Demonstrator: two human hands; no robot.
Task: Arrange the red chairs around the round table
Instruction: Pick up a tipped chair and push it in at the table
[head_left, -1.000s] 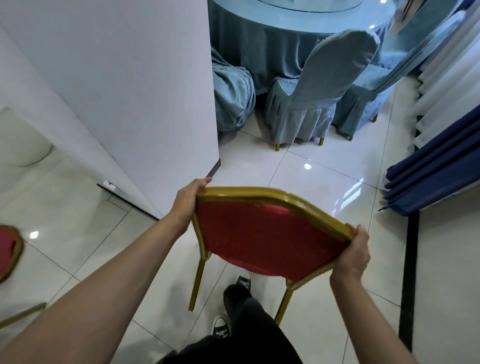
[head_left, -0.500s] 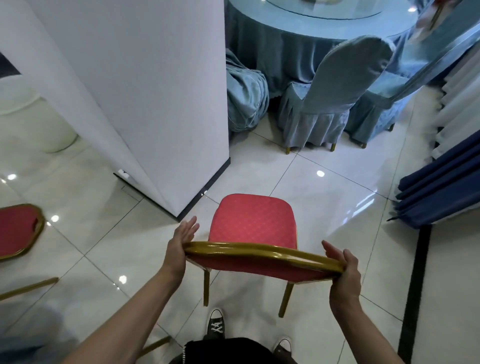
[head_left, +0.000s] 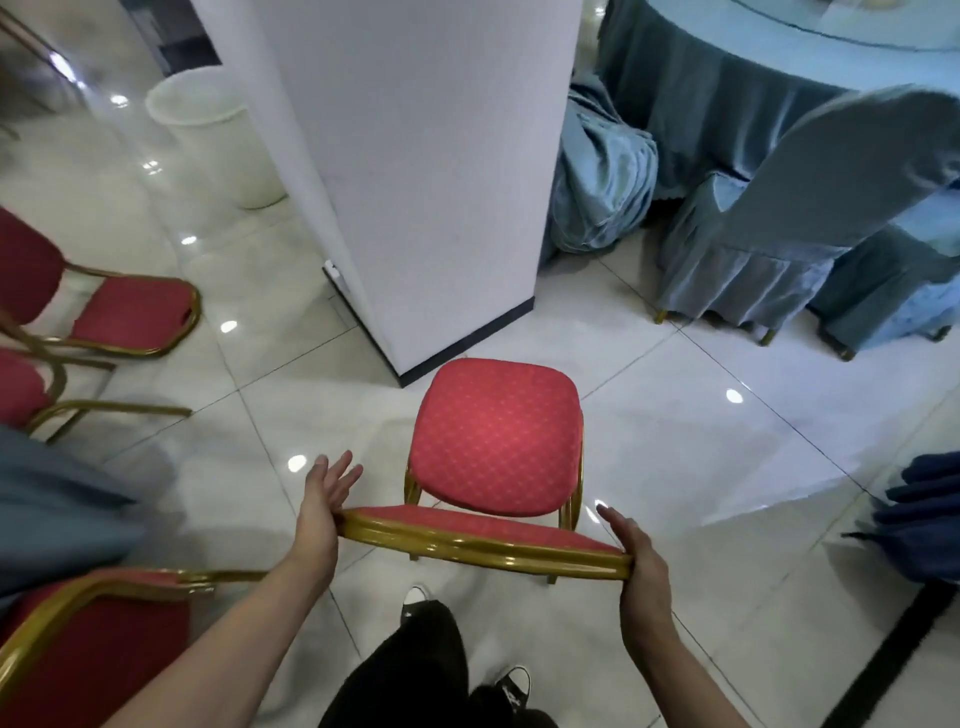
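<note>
Red spare chairs (head_left: 130, 317) are now showing left of the white pillar (head_left: 415, 171). Just below the pillar's corner, the carried chair (head_left: 496, 436) is now standing level rather than tipped. The left hand (head_left: 322, 499) and right hand (head_left: 636, 551) are loosening, each grip open-fingered against the backrest ends. Right of the pillar, the round table (head_left: 753, 67) is waiting, so this chair is probably being set down short.

White pillar (head_left: 441, 171) mid-floor; white bin (head_left: 218, 135) left of pillar; blue-covered chair (head_left: 789, 218) right of pillar; navy curtain (head_left: 924, 514) far right.
</note>
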